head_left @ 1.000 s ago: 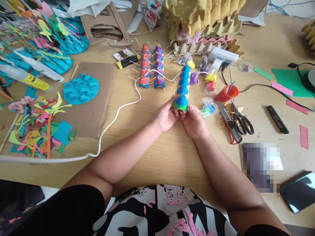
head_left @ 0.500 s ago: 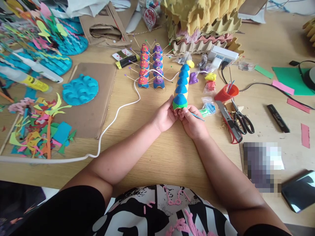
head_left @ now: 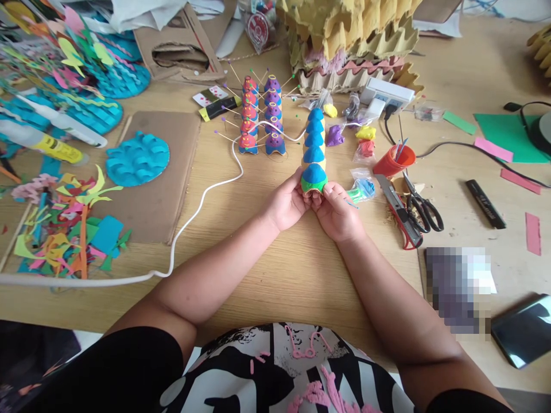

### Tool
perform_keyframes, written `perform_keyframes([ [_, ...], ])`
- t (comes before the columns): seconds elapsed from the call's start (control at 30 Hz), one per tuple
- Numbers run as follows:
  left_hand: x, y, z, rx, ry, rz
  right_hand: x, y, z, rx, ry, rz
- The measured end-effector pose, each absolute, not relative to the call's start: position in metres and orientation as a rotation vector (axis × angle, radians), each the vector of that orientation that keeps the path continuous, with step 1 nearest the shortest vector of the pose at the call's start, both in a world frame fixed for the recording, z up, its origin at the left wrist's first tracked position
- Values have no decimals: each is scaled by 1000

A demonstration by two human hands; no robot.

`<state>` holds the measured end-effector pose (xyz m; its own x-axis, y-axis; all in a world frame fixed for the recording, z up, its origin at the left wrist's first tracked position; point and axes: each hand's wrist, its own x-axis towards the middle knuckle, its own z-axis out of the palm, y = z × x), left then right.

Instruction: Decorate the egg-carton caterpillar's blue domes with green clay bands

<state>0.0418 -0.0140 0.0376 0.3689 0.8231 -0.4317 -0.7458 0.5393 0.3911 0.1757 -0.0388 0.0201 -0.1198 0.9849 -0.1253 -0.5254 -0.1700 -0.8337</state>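
Scalloped blue strip, held at its green end

Your left hand and right hand pinch its curved rim, left of the smooth orange cup. Farther left of the cup stand a bumpy red row and purple row.

Table: its light brown wooden top is filling most of the view, the fine grain running left to right.
Near left, below the edge: a pale patch is showing, probably floor.
Far right, beyond the table: a whitish surface is showing.
Light: soft, whitish light is spreading across the wood, casting blurred shadows.
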Motion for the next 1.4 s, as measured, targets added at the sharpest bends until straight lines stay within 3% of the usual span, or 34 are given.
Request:
perform_keyframes([
  [1.4, 46, -23, 25, 641, 590, 1052, 178, -38, 18, -725, -583, 1654],
])
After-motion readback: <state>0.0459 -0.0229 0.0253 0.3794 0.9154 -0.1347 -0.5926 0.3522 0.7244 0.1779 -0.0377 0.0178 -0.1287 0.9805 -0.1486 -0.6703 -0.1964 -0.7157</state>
